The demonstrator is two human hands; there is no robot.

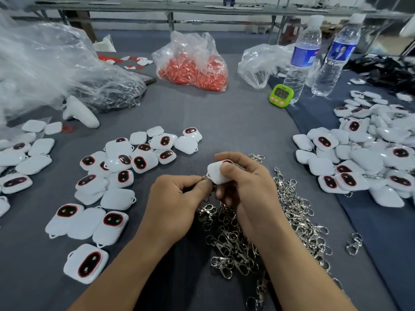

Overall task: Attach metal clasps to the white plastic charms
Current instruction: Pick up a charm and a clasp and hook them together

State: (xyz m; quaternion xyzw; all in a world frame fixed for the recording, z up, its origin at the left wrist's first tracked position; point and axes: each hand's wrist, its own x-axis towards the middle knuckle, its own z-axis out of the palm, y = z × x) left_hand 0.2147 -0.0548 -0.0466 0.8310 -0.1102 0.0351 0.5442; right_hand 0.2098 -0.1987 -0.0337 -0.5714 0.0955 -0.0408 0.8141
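Over the middle of the grey table (224, 122), just above a heap of metal clasps (258, 232), the person's two hands meet. Here the right hand (247, 187) curls thumb and fingers round one white charm (216, 176), holding it off the cloth. At the charm's lower corner, the left hand (177, 198) pinches a small clasp (205, 177) between thumb and forefinger. The fingers hide whether it is hooked on. Loose charms (116, 167) lie scattered to the left, some face up showing dark ovals ringed in red, others face down. A thicker pile of charms (363, 158) sits to the right, with bits of metal showing among them. Farther back stands a clear bag of red pieces (193, 66). A green timer (281, 95) rests just beside two water bottles (302, 57). Crumpled plastic sheeting (56, 63) bulks up at the far left, and a white handle-shaped gadget (80, 113) lies at its edge.
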